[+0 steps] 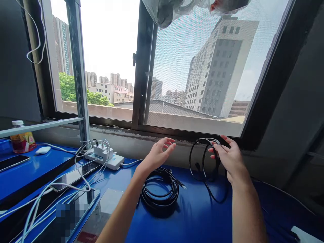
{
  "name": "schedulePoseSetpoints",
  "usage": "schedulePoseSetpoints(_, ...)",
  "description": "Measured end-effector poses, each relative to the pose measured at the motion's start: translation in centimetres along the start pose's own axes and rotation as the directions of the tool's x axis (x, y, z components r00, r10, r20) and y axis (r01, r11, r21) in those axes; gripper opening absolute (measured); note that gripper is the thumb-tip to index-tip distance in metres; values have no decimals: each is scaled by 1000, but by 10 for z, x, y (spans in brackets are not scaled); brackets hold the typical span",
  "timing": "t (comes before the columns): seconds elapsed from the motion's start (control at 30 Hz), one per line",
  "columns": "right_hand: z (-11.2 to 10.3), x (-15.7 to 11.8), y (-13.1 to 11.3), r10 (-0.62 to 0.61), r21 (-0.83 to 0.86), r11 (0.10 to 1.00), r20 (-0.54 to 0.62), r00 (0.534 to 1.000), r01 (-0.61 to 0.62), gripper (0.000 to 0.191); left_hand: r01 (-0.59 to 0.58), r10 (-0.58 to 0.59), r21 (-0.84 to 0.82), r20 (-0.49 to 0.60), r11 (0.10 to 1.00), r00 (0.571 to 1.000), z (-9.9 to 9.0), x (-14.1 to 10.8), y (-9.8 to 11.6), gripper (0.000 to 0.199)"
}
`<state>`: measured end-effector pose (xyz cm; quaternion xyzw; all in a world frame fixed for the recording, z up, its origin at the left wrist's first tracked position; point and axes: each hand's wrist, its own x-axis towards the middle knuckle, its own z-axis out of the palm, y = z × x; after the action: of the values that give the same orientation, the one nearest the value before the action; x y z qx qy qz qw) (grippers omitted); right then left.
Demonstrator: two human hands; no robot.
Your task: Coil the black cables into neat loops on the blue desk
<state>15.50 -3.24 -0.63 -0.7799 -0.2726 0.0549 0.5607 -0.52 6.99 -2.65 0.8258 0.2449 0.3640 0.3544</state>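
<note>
The window (139, 84) fills the view from 9 through 12 to 3 o'clock, with pale tower blocks and trees beyond its panes. Below it the blue counter (197, 222) spreads from 8 to 4 o'clock. A grey metal rack (82, 84) stands at 10 o'clock, and a clear plastic bag (187, 8) hangs near 1 o'clock.

At 4 o'clock, the right hand (231, 158) has its grip clamped on the top of the looped black cable (204, 162); these loops hang down just in front of the wall, and the lowest bend reaches close to the counter. At 6 o'clock, the left hand (158, 155) is raised with its grip apart, thumb and fingers curved around nothing. Directly beneath it a coiled black cable (174, 194) lies flat on the counter, partly behind the left wrist.

At 8 o'clock, a dark-screened phone (76, 175) lies under tangled white cables (79, 170), beside a white power strip (116, 162). A capped bottle (24, 140) stands at 9 o'clock. Smallest is the coil's pale connector tip (184, 186), pointing to 4 o'clock.
</note>
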Motion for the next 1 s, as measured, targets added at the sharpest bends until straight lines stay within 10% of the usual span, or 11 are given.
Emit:
schedulePoseSetpoints(0.17,-9,-20,-17,-144,557,799,-190,971,227,59,-143,163,-175,104,974,981,3,-12,18,41)
schedulePoseSetpoints(0.43,-15,-40,-24,-233,463,841,-154,960,278,62,-108,217,-305,348,946,912,17,-32,48,36)
schedulePoseSetpoints(0.6,-16,-50,-30,-243,506,822,-103,965,261,64,19,347,-632,450,775,823,28,-39,58,25)
schedulePoseSetpoints(0.83,-19,-58,-33,-272,507,819,-67,960,267,57,164,292,-807,384,568,876,24,-49,68,30)
schedulePoseSetpoints(1.0,-18,-60,-33,-291,447,850,-41,956,278,58,181,237,-762,404,622,884,19,-57,71,27)
